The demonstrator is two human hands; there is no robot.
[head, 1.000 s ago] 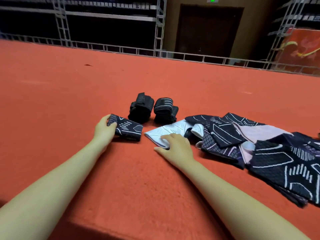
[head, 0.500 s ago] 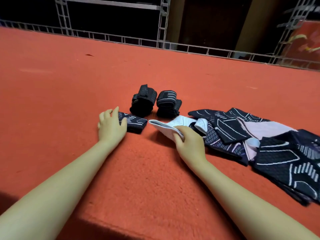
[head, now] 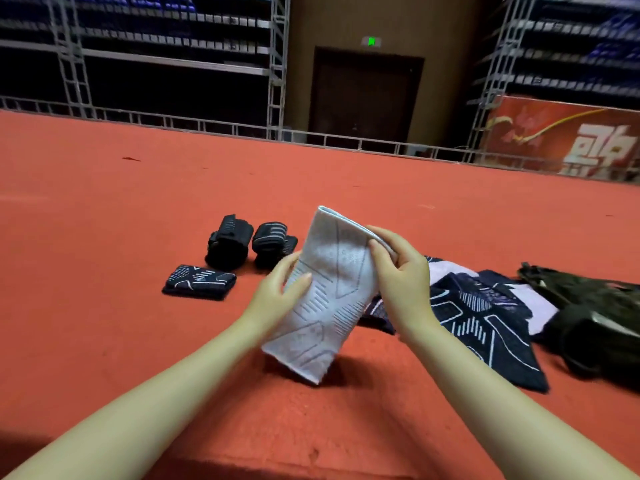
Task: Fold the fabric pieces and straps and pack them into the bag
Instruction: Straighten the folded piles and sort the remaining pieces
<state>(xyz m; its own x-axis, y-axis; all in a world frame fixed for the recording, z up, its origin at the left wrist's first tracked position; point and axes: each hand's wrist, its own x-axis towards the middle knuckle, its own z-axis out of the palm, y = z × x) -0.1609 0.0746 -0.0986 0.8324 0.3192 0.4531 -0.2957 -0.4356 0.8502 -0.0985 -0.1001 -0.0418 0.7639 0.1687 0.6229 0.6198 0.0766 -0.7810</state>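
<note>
1. The left hand (head: 277,292) holds the left edge of a pale fabric piece (head: 329,292), thumb curled onto its front and fingers behind it.
2. The right hand (head: 398,271) pinches the same piece near its upper right edge, thumb on the front face and fingers wrapped behind.
3. The pale fabric piece hangs lifted between both hands, above the carpet, its faint line pattern facing the camera and its lower end tilted toward the left arm.
4. A folded dark fabric piece (head: 200,281) with white markings lies flat on the carpet to the left, apart from the hands.
5. Just behind it stand 2 rolled black straps (head: 228,242) (head: 273,242), side by side and nearly touching.
6. To the right, partly hidden by the right hand and wrist, a heap of dark patterned fabric pieces (head: 485,313) lies spread, with pale lining showing among them.
7. A dark bag (head: 595,317) lies slumped at the right edge, touching the heap.
8. Everything rests on a red-orange carpet (head: 138,209).
9. Beyond it run a low metal railing (head: 207,124), scaffold-like racks, a dark door (head: 363,98) under a green sign, and a red banner (head: 568,140) on the right.
</note>
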